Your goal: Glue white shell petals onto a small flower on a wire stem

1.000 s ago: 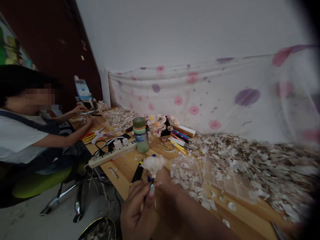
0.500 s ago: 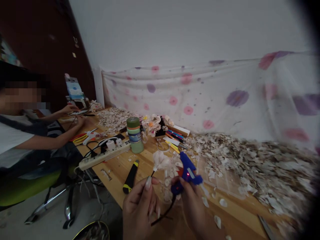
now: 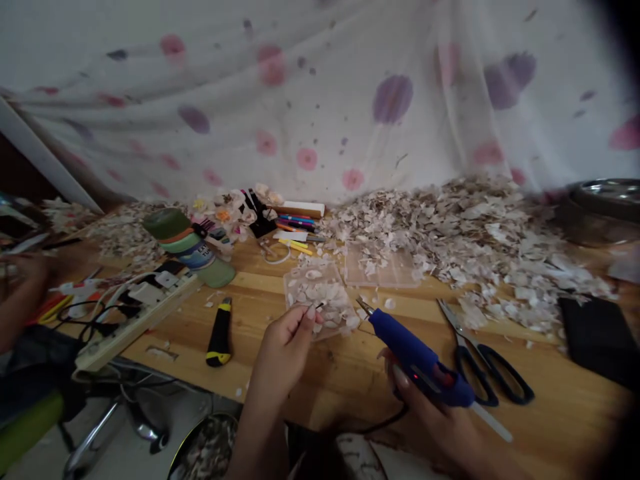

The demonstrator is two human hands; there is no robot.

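1. Since half a second ago the view has dropped toward the wooden table [image 3: 350, 373], and the blue glue gun [image 3: 415, 353] now lies lower, nozzle aimed at the clear tray [image 3: 320, 300].
2. Right hand [image 3: 440, 413] grips the gun, just right of the tray.
3. Left hand [image 3: 285, 347], fingers pinched on a thin stem, touches the tray's near edge.
4. Black scissors [image 3: 485, 367] lie right of the gun.

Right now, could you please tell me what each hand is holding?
Left hand: pinched shut on a thin dark stem above the shell tray.
Right hand: shut on the blue glue gun.
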